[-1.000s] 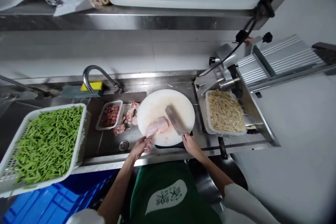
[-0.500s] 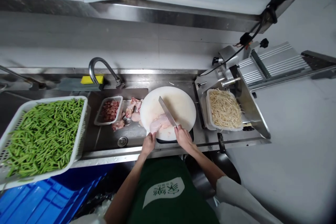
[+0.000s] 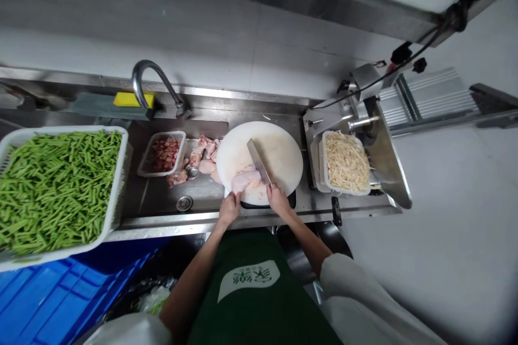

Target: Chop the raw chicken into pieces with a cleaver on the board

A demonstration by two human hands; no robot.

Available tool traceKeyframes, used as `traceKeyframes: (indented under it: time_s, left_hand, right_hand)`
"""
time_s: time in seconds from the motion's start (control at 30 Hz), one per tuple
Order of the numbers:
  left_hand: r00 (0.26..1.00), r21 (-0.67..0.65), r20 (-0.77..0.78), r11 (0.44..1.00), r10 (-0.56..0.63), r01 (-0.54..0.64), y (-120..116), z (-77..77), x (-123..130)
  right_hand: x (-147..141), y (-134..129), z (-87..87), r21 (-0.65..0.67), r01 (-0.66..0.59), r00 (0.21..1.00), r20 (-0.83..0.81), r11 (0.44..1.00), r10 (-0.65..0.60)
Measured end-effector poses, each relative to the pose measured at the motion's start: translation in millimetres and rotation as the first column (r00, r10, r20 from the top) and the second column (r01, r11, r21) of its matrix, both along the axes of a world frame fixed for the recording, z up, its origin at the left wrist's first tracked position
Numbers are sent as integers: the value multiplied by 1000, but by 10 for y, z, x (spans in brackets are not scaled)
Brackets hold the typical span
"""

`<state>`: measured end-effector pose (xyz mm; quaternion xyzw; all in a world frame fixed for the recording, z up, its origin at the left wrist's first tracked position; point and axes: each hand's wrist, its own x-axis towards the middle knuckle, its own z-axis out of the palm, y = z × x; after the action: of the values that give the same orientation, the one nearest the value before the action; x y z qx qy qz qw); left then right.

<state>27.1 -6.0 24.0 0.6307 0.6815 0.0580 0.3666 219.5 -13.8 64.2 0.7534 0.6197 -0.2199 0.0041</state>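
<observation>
One raw meat piece (image 3: 245, 179) on round white board (image 3: 279, 145); likely soft, slippery, best held at near end, where left hand (image 3: 230, 208) pinches it. Right hand (image 3: 278, 200) clasps cleaver (image 3: 258, 161).

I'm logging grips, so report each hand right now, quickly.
Left hand: closed, holding the near end of the raw meat piece.
Right hand: closed, holding the cleaver by its handle.

Raw meat (image 3: 245, 178) on white board (image 3: 281, 145)
</observation>
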Motion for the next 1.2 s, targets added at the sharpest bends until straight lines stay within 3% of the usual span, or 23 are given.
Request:
traceKeyframes:
  time_s: [0.2, 0.3, 0.4, 0.57, 0.67, 0.8, 0.9, 1.03, 1.1, 1.2]
  left_hand:
    - [1000, 2, -12, 1000, -24, 24, -46, -38, -39]
    - [999, 8, 6, 999, -48, 48, -54, -69, -64]
    - [998, 12, 11, 998, -55, 54, -55, -88, -65]
    - [998, 19, 5, 998, -55, 55, -57, -92, -58]
    - [998, 8, -2, 998, -58, 58, -58, -85, -58]
    - [999, 8, 8, 999, -44, 44, -67, -86, -54]
    - [999, 17, 32, 999, -43, 43, -73, -90, -53]
    - [999, 3, 7, 999, -37, 37, -58, -95, -57]
    - [999, 5, -2, 999, -37, 37, -47, -104, -61]
    - [999, 8, 0, 999, -47, 47, -41, -127, -66]
  right_hand:
    - [402, 174, 125, -78, 0, 997, -71, 997, -6]
    - [516, 203, 190, -35, 40, 998, -41, 999, -41]
    - [408, 134, 213, 80, 31, 999, 36, 996, -34]
    - [119, 30, 186, 45, -7, 1000, 11, 999, 6]
    - [99, 40, 282, 44, -7, 1000, 17, 999, 6]
    - [113, 98, 574, 255, 13, 1000, 10, 967, -15]
    - [34, 103, 590, 384, 58, 998, -30, 921, -51]
    - [-9, -54, 217, 103, 53, 998, 10, 993, -55]
    - [90, -156, 61, -24, 23, 1000, 7, 999, -23]
    - [302, -222, 60, -84, -10, 1000, 5, 996, 11]
